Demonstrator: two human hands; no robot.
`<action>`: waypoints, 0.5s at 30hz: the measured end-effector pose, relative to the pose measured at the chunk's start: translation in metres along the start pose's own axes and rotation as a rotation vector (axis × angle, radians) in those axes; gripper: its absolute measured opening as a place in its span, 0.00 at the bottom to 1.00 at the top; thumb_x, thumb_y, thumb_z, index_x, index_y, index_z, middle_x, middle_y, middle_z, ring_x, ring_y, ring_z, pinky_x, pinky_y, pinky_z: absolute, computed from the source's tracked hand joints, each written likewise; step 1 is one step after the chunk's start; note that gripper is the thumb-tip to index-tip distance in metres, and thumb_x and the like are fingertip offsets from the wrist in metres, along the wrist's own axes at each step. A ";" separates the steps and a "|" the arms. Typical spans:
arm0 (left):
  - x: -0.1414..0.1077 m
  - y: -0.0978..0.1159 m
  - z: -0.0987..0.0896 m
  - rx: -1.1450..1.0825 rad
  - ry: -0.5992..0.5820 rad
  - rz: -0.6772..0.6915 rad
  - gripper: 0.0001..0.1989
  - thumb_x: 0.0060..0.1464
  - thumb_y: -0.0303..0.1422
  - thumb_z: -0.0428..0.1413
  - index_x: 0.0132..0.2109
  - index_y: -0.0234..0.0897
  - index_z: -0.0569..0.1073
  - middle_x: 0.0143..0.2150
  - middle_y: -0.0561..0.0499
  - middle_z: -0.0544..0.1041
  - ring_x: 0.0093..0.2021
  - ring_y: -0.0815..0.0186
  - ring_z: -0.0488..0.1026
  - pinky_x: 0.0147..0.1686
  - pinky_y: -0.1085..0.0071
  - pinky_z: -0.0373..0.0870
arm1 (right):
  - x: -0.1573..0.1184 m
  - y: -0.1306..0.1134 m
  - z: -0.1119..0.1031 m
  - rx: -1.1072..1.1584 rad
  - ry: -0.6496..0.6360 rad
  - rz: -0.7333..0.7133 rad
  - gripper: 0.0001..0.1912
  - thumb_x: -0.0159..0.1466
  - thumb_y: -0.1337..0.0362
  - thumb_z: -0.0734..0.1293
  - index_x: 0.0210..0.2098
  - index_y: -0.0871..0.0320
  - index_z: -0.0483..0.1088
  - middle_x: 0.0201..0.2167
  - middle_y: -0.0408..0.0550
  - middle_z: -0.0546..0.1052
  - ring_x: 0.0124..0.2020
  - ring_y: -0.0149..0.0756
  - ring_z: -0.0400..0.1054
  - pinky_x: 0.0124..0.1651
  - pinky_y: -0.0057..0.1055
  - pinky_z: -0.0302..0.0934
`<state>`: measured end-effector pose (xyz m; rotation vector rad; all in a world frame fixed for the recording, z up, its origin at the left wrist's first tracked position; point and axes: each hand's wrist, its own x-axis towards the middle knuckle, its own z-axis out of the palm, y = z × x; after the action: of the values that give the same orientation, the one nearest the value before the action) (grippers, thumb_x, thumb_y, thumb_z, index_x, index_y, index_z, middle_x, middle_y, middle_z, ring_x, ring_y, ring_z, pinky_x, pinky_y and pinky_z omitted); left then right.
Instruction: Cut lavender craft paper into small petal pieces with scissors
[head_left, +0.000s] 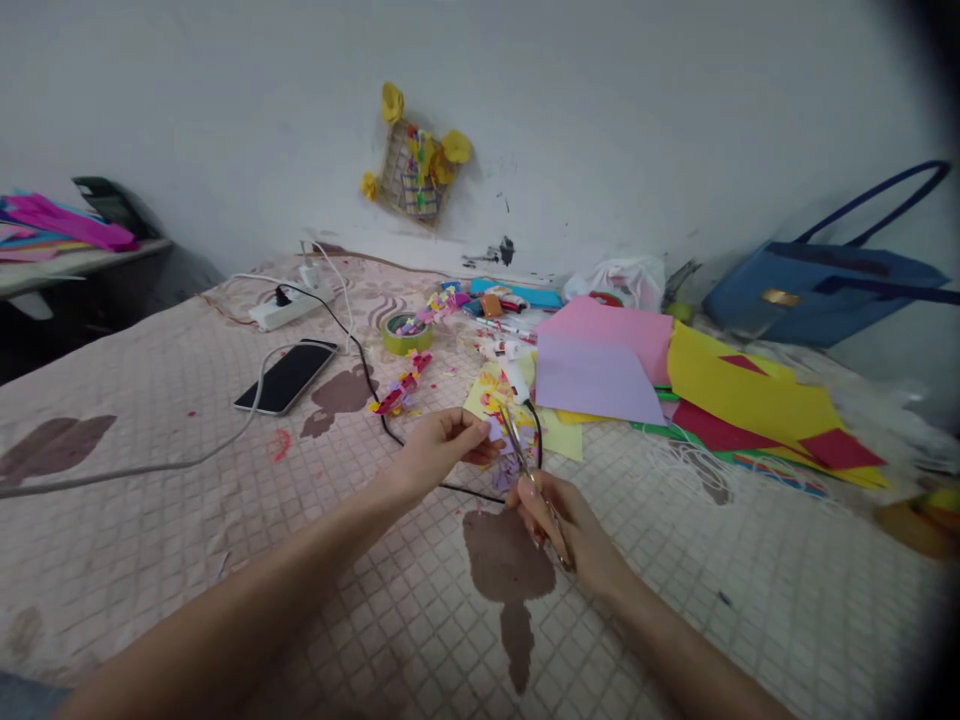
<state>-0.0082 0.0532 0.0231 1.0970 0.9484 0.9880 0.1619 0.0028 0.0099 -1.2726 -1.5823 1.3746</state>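
Note:
My right hand (559,510) is closed around the handles of a pair of scissors (517,440), whose blades point away from me. Just left of the blades, my left hand (439,448) is closed in a pinch. A small lilac paper piece (496,430) shows at its fingertips, partly hidden by the fingers and blades. Beyond and below the scissors lie yellow paper scraps (491,388) and crumpled lilac paper bits (507,474). A white glue gun (514,380) lies just past the blades, its black cord running down beside my right hand.
Lilac (592,375), pink (611,330) and yellow (742,385) sheets overlap at right, near white string (690,465) and a blue handbag (817,290). A strip of paper flowers (403,385), tape roll (406,335), phone (289,378) and power strip (292,305) lie left.

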 end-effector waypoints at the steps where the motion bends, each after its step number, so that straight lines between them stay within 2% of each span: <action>1: 0.000 0.000 0.000 -0.014 0.005 -0.004 0.15 0.46 0.39 0.59 0.30 0.30 0.68 0.29 0.48 0.77 0.28 0.70 0.74 0.35 0.70 0.71 | 0.000 0.001 0.001 -0.016 -0.001 -0.005 0.22 0.60 0.45 0.57 0.23 0.57 0.61 0.16 0.37 0.58 0.18 0.28 0.53 0.21 0.26 0.47; 15: 0.003 -0.004 -0.003 -0.061 -0.028 0.008 0.13 0.46 0.37 0.59 0.30 0.30 0.68 0.28 0.49 0.76 0.29 0.70 0.74 0.35 0.71 0.71 | 0.000 0.005 0.000 -0.050 -0.019 0.027 0.23 0.59 0.44 0.56 0.23 0.58 0.61 0.15 0.36 0.55 0.16 0.26 0.51 0.19 0.26 0.44</action>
<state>-0.0099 0.0558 0.0180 1.0616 0.8858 0.9995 0.1631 0.0029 0.0050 -1.3187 -1.6268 1.3759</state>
